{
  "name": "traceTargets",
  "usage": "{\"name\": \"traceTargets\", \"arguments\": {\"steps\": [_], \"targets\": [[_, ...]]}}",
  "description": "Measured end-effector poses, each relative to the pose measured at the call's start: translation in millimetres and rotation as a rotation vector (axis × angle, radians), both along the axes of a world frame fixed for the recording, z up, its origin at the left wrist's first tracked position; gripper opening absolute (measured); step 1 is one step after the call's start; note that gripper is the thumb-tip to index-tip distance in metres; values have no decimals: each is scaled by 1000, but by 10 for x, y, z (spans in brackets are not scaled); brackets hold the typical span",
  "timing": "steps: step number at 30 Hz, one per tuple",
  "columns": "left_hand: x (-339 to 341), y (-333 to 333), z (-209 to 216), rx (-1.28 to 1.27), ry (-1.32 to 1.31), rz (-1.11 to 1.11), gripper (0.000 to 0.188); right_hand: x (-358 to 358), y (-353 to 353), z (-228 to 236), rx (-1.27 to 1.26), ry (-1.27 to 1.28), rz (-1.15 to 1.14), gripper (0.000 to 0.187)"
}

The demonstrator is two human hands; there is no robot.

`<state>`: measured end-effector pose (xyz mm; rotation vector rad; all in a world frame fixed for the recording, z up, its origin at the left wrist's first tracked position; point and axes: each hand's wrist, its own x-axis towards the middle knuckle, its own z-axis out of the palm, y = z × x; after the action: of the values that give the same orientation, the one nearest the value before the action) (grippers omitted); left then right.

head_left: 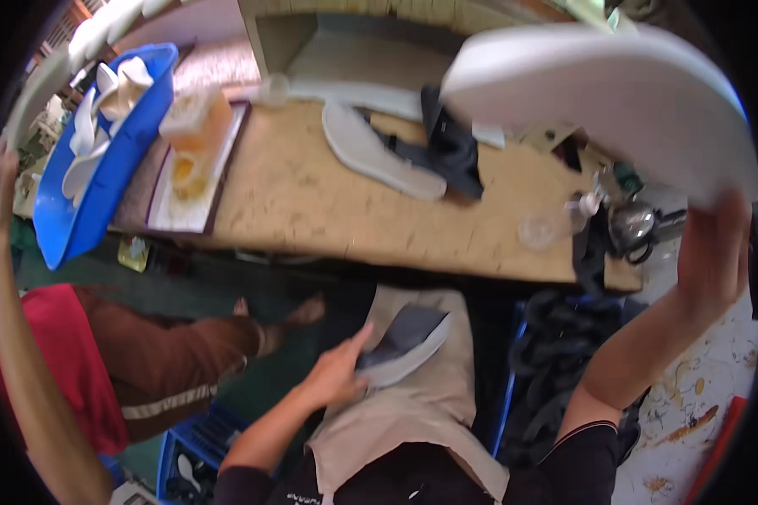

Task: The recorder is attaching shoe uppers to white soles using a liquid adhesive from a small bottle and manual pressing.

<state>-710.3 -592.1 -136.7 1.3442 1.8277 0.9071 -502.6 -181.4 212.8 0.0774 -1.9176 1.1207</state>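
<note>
On my lap lies a slipper point(421, 347) with a pale sole edge and a dark grey band across it. My left hand point(335, 374) grips its near left end, the thumb along the edge and the other fingers partly hidden. Raised high at the right, my right hand point(716, 244) holds a large white shoe sole point(598, 101) close to the camera; both are blurred. Another pale sole point(379, 151) lies on the wooden table point(286, 194), beside a black strap piece point(453, 151).
At the left stands a blue tub point(114, 198) of white soles near a tray point(198, 194). A co-worker point(168, 345) sits left, one arm raised. A clear bottle point(556, 223) and metal pot point(632, 227) stand at the table's right. Black straps point(556, 362) fill a crate.
</note>
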Motion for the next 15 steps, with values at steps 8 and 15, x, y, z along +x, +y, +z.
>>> {"name": "traceTargets", "arguments": {"steps": [8, 15], "targets": [[635, -264, -804, 70, -636, 440, 73, 1046, -1310, -3061, -796, -437, 255, 52], [913, 126, -436, 500, -387, 700, 41, 1386, -2550, -3881, -1491, -287, 512, 70]]}}
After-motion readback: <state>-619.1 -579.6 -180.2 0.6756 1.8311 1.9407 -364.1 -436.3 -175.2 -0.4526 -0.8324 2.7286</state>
